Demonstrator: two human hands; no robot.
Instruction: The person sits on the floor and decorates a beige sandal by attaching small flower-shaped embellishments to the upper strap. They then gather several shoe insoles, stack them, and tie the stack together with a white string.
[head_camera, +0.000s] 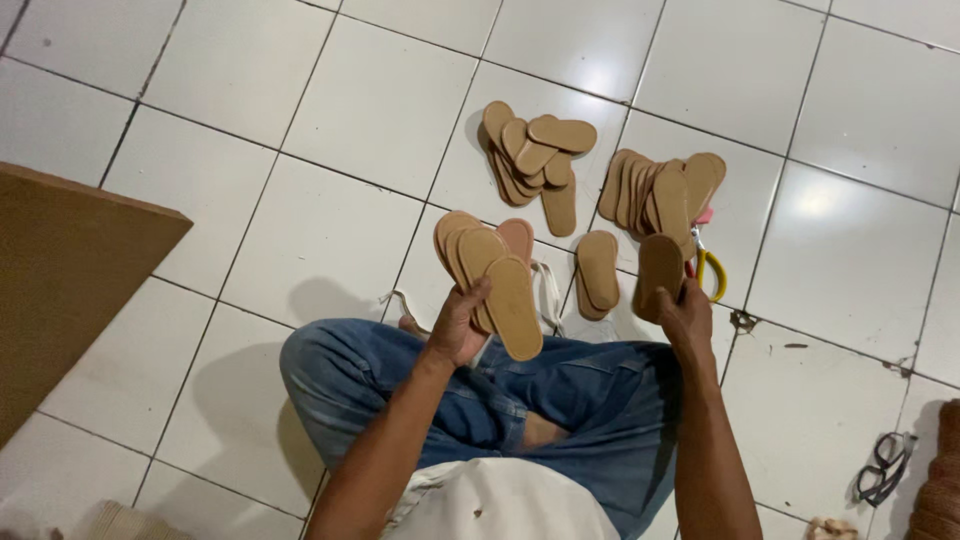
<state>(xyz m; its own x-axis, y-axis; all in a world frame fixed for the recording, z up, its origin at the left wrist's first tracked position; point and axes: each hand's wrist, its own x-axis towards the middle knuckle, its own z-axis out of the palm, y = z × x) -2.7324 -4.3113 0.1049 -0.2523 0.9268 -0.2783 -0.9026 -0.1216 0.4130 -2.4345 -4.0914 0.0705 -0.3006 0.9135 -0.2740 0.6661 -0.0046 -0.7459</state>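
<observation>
From my feed, the left hand (458, 325) at centre frame is clamped around a fanned stack of tan insoles (487, 270), thumb across the front. The right hand (684, 315), arm stretched forward, pinches a single insole (659, 275) upright. Two more insole piles (535, 155) sit on the white tile floor (350, 120) in the upper middle, yellow-handled scissors (712, 270) just beside the right hand, glasses (882, 465) lower right.

Tan insoles (497, 270) are seen against glossy white floor tiles (340, 100) with dark grout; faded blue jeans (560, 390) and yellow-handled scissors (712, 268) are shown.
</observation>
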